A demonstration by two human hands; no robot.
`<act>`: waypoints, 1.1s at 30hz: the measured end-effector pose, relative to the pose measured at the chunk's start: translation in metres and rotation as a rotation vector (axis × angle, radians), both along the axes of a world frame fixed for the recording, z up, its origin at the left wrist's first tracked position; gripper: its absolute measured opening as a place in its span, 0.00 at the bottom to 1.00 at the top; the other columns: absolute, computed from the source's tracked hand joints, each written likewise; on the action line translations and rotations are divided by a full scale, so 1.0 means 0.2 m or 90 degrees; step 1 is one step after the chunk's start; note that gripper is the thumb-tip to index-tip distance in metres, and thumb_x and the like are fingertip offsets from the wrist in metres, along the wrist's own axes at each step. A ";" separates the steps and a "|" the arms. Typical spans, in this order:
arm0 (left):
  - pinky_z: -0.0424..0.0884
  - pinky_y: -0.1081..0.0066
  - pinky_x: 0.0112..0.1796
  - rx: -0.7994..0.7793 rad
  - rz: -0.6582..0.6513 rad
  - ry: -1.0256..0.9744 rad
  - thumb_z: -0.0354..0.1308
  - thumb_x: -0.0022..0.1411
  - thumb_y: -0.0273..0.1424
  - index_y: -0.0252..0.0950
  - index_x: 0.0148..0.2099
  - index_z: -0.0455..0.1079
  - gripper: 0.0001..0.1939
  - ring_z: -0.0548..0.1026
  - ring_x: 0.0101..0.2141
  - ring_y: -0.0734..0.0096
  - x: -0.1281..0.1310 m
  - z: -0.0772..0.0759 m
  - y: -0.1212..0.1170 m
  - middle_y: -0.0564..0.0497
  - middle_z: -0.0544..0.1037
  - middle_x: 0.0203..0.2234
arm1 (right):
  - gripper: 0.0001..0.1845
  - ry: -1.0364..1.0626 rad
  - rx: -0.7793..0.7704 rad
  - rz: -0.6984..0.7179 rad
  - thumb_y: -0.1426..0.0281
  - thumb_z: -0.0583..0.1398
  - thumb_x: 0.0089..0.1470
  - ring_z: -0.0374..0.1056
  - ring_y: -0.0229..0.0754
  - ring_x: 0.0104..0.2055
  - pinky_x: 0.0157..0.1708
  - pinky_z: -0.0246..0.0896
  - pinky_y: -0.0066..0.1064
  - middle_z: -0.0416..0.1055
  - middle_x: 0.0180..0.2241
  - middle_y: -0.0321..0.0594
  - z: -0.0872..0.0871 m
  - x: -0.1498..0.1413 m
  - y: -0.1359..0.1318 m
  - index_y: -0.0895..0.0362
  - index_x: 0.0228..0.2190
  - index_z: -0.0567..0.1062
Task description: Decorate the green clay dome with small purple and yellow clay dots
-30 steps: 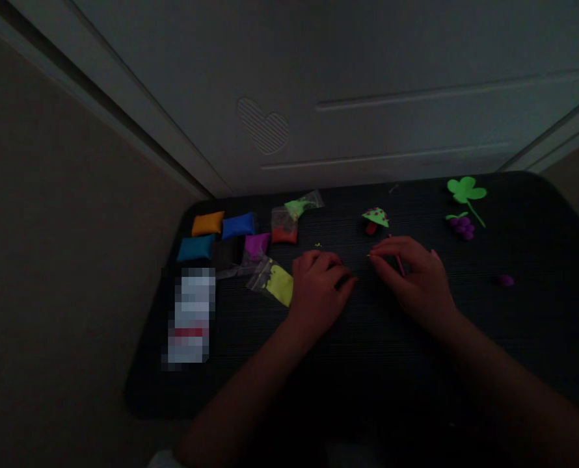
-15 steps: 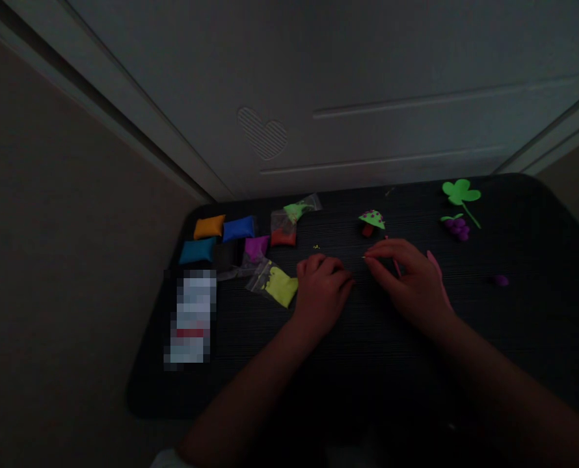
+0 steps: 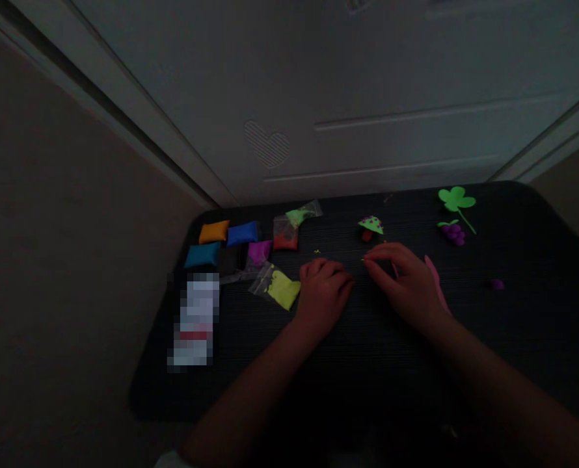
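My right hand (image 3: 409, 286) pinches a tiny yellow bit of clay (image 3: 362, 260) between thumb and forefinger, just above the dark table (image 3: 348, 364). My left hand (image 3: 323, 292) rests palm down on the table with loosely bent fingers, and no object shows in it. Touching or just beside its outer edge is a zip bag of yellow clay (image 3: 283, 290). Several yellow crumbs (image 3: 317, 251) lie beyond its fingers. A clay mushroom (image 3: 370, 228) with a green, purple-dotted cap lies beyond my right hand. A pink tool (image 3: 436, 283) is partly hidden by that hand.
Packets of orange (image 3: 214, 232), blue (image 3: 243, 233), teal (image 3: 202, 255), purple (image 3: 259, 252) and red clay (image 3: 285, 242) lie at the left, above a blurred white packet (image 3: 199, 318). At the right are a green clover (image 3: 456, 199), purple grapes (image 3: 452, 233) and a purple lump (image 3: 498, 285).
The view has shifted slightly, so the table sits a little lower. My right hand keeps its pinch on the yellow bit; my left hand has drawn slightly away from the yellow bag.
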State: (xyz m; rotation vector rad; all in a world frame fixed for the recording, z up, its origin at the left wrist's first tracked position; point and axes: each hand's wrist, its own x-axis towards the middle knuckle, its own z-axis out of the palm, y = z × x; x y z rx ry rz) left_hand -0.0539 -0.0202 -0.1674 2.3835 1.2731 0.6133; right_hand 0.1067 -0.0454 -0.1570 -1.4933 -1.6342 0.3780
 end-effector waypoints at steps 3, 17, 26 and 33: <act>0.56 0.57 0.45 -0.038 -0.002 -0.037 0.53 0.59 0.31 0.39 0.36 0.72 0.07 0.64 0.42 0.63 0.00 0.00 0.00 0.50 0.75 0.35 | 0.10 0.004 -0.002 0.014 0.66 0.56 0.54 0.66 0.40 0.43 0.45 0.59 0.41 0.70 0.38 0.40 -0.02 0.01 0.01 0.60 0.35 0.71; 0.70 0.64 0.39 -0.347 0.028 -0.418 0.58 0.54 0.35 0.35 0.37 0.72 0.10 0.74 0.36 0.68 0.00 0.22 0.05 0.49 0.77 0.33 | 0.10 0.164 0.009 0.027 0.66 0.56 0.55 0.67 0.40 0.41 0.42 0.64 0.39 0.70 0.38 0.40 0.16 0.01 0.01 0.60 0.36 0.71; 0.68 0.78 0.35 -0.404 -0.073 -0.738 0.62 0.48 0.28 0.42 0.30 0.74 0.04 0.72 0.32 0.79 0.13 0.57 0.08 0.57 0.77 0.29 | 0.03 0.256 0.182 0.002 0.72 0.59 0.51 0.68 0.34 0.38 0.37 0.66 0.26 0.70 0.33 0.33 0.60 -0.01 -0.05 0.51 0.30 0.72; 0.69 0.80 0.33 -0.383 -0.156 -0.843 0.64 0.47 0.24 0.46 0.35 0.73 0.13 0.74 0.31 0.79 0.18 0.70 0.09 0.58 0.77 0.27 | 0.08 0.317 0.249 0.056 0.75 0.58 0.50 0.69 0.33 0.36 0.33 0.68 0.20 0.71 0.32 0.33 0.71 -0.06 -0.02 0.49 0.31 0.72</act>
